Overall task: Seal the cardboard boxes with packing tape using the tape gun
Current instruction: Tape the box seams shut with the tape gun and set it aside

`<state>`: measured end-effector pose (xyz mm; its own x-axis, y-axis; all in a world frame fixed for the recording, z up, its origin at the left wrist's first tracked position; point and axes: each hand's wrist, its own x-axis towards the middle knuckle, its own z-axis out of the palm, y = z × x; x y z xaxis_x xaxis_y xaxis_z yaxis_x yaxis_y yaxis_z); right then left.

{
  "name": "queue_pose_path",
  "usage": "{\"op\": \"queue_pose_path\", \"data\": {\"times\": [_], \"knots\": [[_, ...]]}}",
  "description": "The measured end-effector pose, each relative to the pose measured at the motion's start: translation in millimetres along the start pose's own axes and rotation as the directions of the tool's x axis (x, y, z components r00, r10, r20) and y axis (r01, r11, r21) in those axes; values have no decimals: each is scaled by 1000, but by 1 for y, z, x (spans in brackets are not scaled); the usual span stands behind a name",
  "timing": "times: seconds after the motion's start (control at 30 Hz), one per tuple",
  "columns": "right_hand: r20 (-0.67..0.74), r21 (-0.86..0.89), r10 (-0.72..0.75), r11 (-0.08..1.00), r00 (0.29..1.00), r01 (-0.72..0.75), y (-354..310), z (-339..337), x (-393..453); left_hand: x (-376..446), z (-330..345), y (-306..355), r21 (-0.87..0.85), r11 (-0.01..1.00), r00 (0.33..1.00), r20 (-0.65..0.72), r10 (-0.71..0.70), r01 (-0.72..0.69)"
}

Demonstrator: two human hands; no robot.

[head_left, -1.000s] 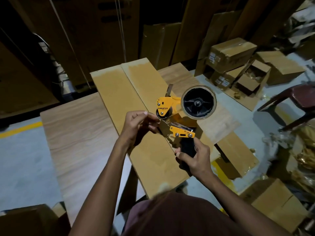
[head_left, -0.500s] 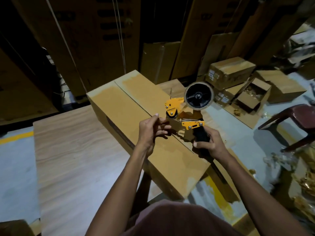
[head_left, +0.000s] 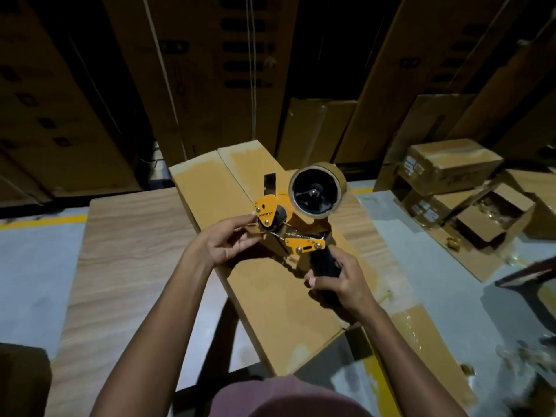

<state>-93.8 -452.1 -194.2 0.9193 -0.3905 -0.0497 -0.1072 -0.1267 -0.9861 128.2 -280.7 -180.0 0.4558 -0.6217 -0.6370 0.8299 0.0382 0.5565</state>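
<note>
A long closed cardboard box (head_left: 270, 299) lies on a wooden table (head_left: 126, 266), its centre seam running away from me. Above it I hold an orange tape gun (head_left: 288, 224) with a brown tape roll (head_left: 316, 191) on its spool. My right hand (head_left: 340, 281) grips the gun's black handle. My left hand (head_left: 231, 239) pinches at the gun's front end near the roller, where the tape end comes out. The gun hangs just above the box top, tilted up.
Tall flat cartons (head_left: 210, 70) lean against the wall behind the table. To the right, on the grey floor, stand several small boxes (head_left: 451, 164), one open box (head_left: 487, 218), loose cardboard and a dark chair (head_left: 529, 275). A yellow floor line (head_left: 42, 221) runs at left.
My head has tilted up, so box and gun sit higher in view. The gun has risen and turned its nose up; my left hand has stayed at its front end.
</note>
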Motion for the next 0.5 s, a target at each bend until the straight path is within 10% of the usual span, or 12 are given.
{"op": "queue_pose_path", "data": {"times": [0.5], "knots": [[-46, -122, 47, 991, 998, -52, -47, 44, 108, 37, 15, 151, 777, 602, 941, -37, 336, -185]]}}
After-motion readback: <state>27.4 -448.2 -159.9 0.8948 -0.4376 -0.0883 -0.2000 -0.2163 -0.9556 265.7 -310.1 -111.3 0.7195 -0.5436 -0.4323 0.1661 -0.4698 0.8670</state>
